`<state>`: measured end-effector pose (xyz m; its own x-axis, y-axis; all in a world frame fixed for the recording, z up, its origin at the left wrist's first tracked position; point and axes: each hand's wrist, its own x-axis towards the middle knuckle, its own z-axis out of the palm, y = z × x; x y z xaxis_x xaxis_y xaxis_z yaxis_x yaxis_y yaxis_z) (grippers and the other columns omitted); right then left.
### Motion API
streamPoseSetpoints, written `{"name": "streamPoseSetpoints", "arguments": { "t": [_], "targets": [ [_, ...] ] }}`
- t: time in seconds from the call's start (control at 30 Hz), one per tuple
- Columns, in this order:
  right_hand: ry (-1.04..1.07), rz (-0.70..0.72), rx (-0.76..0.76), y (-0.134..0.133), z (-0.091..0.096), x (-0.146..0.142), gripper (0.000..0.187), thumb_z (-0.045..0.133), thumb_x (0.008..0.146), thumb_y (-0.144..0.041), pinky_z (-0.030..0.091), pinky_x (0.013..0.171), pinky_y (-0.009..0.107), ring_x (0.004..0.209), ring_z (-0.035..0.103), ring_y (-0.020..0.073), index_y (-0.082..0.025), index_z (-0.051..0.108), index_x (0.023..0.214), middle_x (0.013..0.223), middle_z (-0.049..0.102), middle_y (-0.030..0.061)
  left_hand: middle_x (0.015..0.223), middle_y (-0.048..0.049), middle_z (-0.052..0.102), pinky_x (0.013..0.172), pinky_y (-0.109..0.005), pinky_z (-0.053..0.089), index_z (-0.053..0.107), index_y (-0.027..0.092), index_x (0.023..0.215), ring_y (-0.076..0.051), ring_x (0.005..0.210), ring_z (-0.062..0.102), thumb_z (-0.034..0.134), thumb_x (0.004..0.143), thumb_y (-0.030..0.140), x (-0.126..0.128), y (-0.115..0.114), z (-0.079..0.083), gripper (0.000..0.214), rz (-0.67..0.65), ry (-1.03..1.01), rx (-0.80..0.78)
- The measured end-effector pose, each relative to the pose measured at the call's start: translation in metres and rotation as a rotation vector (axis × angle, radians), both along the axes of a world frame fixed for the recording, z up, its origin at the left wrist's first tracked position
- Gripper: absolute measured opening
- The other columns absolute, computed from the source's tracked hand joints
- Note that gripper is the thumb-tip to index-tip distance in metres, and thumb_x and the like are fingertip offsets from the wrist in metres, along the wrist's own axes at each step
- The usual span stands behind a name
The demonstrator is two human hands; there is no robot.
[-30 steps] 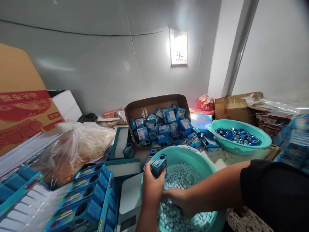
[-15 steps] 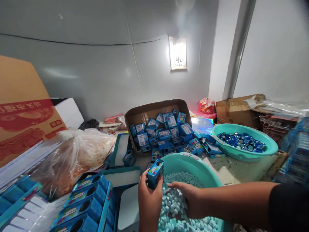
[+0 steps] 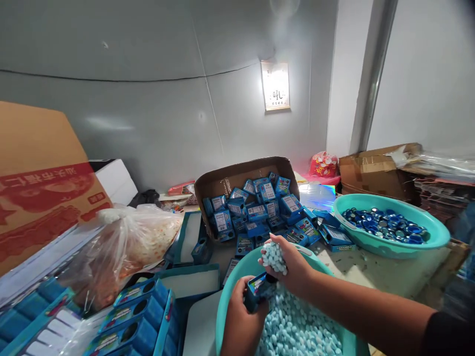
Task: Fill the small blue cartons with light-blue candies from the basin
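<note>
Box [image 3: 260,290] between hands, under tablets [image 3: 275,257]

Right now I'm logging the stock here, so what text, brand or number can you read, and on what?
Wall sign: one large dark character, not readable.
Cardboard carton: red band with large mirrored-looking characters, not legible.
Small blue boxes: white label panels, print too small.
Blue box in left hand: colourful logo, blurred.

The near basin [image 3: 230,296] lies open from above. A carton [image 3: 237,179] of blue boxes [image 3: 260,207] crowds its far rim, a second basin [image 3: 389,247] stands right, trays [image 3: 141,316] hem the left; bare tabletop [image 3: 345,259] shows between the basins.
</note>
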<state>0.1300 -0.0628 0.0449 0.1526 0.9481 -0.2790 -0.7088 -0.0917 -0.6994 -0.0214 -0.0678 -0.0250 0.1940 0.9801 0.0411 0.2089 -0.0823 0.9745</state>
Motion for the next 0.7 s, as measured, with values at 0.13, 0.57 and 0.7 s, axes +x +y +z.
{"name": "streamPoseSetpoints", "arguments": {
  "t": [0.13, 0.57, 0.7],
  "targets": [
    [0.019, -0.084, 0.012, 0.006, -0.009, -0.005, 0.033, 0.075, 0.07, -0.042, 0.051, 0.059, 0.025, 0.066, 0.066, 0.018, -0.017, 0.058, 0.083, 0.068, 0.063, 0.0011, 0.094, -0.0071, 0.07, 0.082, -0.035, 0.053, 0.067, 0.017, 0.099, -0.028, 0.091, 0.066, 0.07, 0.056, 0.023, 0.0, 0.003, 0.0, 0.044, 0.079, -0.004, 0.022],
    [-0.112, -0.137, 0.138, 0.009, -0.017, -0.007, 0.031, 0.074, 0.066, -0.043, 0.05, 0.068, 0.03, 0.07, 0.066, 0.0208, -0.019, 0.057, 0.075, 0.064, 0.062, 0.0001, 0.099, -0.0073, 0.069, 0.088, -0.038, 0.051, 0.064, 0.017, 0.105, -0.029, 0.095, 0.065, 0.067, 0.055, 0.027, 0.003, 0.003, 0.002, 0.052, 0.062, 0.016, -0.098],
    [-0.265, -0.103, 0.243, 0.008, -0.018, -0.012, 0.033, 0.073, 0.072, -0.047, 0.05, 0.067, 0.03, 0.062, 0.063, 0.0189, -0.019, 0.056, 0.074, 0.059, 0.062, -0.0002, 0.095, -0.0053, 0.071, 0.085, -0.036, 0.052, 0.066, 0.019, 0.101, -0.027, 0.09, 0.066, 0.067, 0.054, 0.026, 0.002, 0.006, 0.003, 0.048, 0.093, -0.008, -0.07]
  ]
}}
